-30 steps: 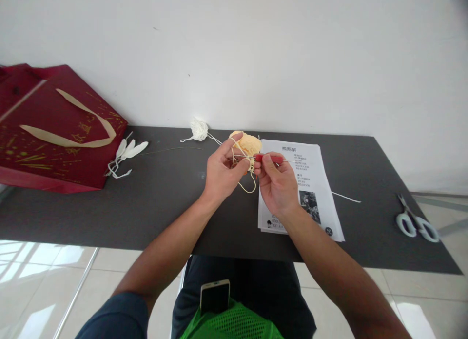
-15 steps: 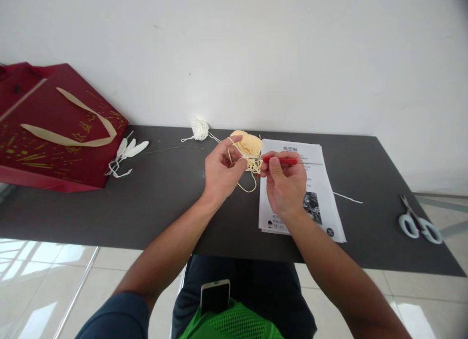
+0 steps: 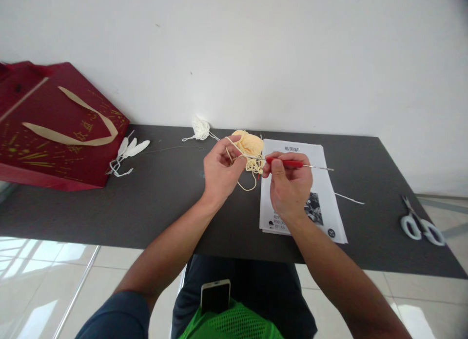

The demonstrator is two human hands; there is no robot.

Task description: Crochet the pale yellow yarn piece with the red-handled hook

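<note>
My right hand (image 3: 290, 185) is closed round a crochet hook (image 3: 292, 163) with a red handle and thin metal ends. The hook's left end reaches to the fingertips of my left hand (image 3: 223, 170). Pale yellow yarn (image 3: 234, 145) runs over the left forefinger, and its thumb and fingers pinch the yarn near the hook tip. What exactly sits in that pinch is mostly hidden by the fingers. Just behind, a pale yellow yarn ball (image 3: 250, 143) rests on the dark table, with loose yarn loops (image 3: 254, 166) in front of it. One strand hangs below the left fingertips.
Printed sheets (image 3: 321, 222) lie under my right hand. Scissors (image 3: 420, 223) are at the table's right end. A white yarn ball (image 3: 201, 128) sits near the wall. White crocheted pieces (image 3: 132, 149) lie beside a dark red gift bag (image 3: 66, 134). A phone (image 3: 215, 297) rests at my lap.
My right hand has moved slightly right, drawing the crochet hook with it; its metal end now sticks out further right. My left hand keeps nearly the same place and pinch.
</note>
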